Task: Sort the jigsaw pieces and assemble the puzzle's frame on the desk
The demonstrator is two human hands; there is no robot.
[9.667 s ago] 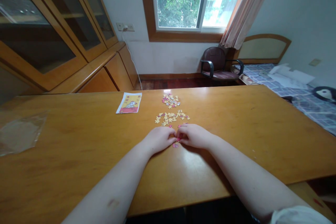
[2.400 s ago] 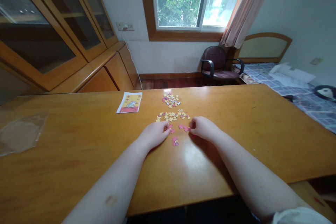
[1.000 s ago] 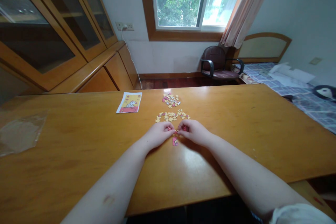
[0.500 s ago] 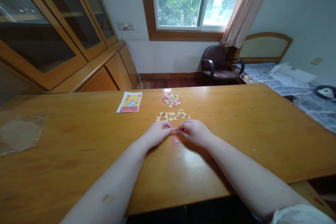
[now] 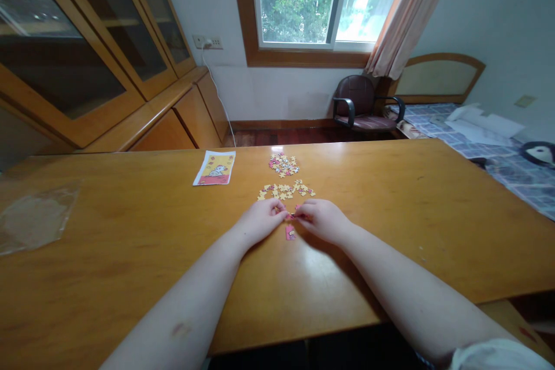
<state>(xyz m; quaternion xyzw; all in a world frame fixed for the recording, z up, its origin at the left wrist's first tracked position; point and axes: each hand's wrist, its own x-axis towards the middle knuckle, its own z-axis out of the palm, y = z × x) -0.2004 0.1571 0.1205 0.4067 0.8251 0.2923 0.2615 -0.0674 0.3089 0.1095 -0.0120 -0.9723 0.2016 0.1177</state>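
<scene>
Both forearms reach in from the near edge of the wooden table [image 5: 130, 254]. The left hand [image 5: 260, 222] and the right hand [image 5: 326, 221] rest on the tabletop with their knuckles up and fingers curled in. Their fingertips meet at the middle, where thumbs and forefingers pinch the pink puzzle pieces [image 5: 293, 216] held between the two hands, low over the wood. How many pieces are in the pinch cannot be told.

Just nearer than the fingertips, a small joined pink section [image 5: 290, 233] lies flat on the table, apart from both hands. Beyond the hands, a loose spread of yellow pieces [image 5: 284, 191] sits close to the fingers. Further on is a tighter heap of mixed pink and yellow pieces [image 5: 282, 165].

Left of that heap lies the reference picture card [image 5: 214, 167], yellow and red with a white cartoon figure. Any lettering on it is too small to read. A clear plastic bag [image 5: 34, 219] lies flat near the table's left edge.

Past the table stand glass-fronted wooden cabinets [image 5: 99, 52], a wall socket [image 5: 208, 42] with a white cord, a window [image 5: 316, 0] onto green trees, a dark red armchair [image 5: 364, 104] and a bed [image 5: 485, 139] with a checked cover.
</scene>
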